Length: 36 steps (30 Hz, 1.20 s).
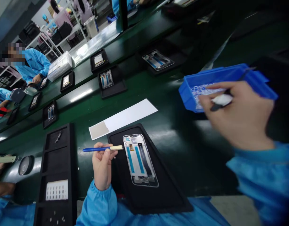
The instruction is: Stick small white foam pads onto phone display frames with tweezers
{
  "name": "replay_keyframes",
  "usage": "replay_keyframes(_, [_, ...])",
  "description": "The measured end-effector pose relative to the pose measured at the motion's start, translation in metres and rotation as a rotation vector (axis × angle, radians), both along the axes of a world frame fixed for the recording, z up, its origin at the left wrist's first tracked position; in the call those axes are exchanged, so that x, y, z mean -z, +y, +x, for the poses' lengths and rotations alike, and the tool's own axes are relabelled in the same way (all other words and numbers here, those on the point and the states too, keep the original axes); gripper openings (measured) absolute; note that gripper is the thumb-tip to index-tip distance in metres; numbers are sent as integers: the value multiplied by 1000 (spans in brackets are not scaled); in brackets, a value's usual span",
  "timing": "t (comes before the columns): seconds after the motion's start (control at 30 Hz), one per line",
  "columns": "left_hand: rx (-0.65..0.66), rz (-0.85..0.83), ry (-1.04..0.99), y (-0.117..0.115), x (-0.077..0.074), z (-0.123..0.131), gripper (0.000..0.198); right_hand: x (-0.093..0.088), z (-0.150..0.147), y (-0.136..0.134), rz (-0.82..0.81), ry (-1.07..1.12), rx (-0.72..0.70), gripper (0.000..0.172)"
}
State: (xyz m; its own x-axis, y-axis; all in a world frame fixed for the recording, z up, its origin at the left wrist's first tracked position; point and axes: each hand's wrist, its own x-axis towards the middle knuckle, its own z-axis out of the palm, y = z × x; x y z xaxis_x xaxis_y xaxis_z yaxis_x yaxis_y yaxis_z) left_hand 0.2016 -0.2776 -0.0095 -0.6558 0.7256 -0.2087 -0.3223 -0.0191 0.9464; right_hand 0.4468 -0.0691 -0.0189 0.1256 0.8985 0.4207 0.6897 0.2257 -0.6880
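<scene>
Two hands hold tools: at lower centre, the left hand (102, 168) grips a blue pen-like tool (97, 149) beside a phone frame (136, 160) lying on a black tray (165, 188); at right, the right hand (241, 116) pinches a dark, white-banded implement (222, 100) over a blue bin (187, 96).

A pen (95, 149) is held by the left hand (102, 166), with its pale end near a phone frame (136, 159) that is laid on a tray (169, 186). By the right hand (241, 116), a dark and white tool (221, 99) is gripped at a blue bin (185, 92), in which small clear pieces (198, 91) are contained. A white strip (132, 114) is placed beside the tray.
</scene>
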Motion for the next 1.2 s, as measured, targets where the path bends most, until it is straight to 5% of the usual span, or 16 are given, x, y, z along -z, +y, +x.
replay_keyframes(0.13, [-8, -73, 280, 2, 2, -1, 47, 8, 25, 14, 17, -225, -153, 34])
replay_keyframes(0.23, [18, -117, 450, 4, 3, 1, 44, 12, -5, -18, 167, -106, -364, 21])
replay_keyframes(0.33, [57, -126, 561, 5, 2, 4, 38, 16, -46, -49, 80, -115, -714, 17])
replay_keyframes(0.4, [80, -123, 628, 6, 2, 5, 33, 18, -64, -57, -10, -153, -823, 27])
replay_keyframes(0.67, [223, -172, 886, 8, 4, -1, 17, 29, -89, -67, -147, -25, -995, 31])
replay_keyframes(1.2, [405, -275, 1171, 20, -2, 0, 10, 30, -90, -72, -180, 25, -1001, 31])
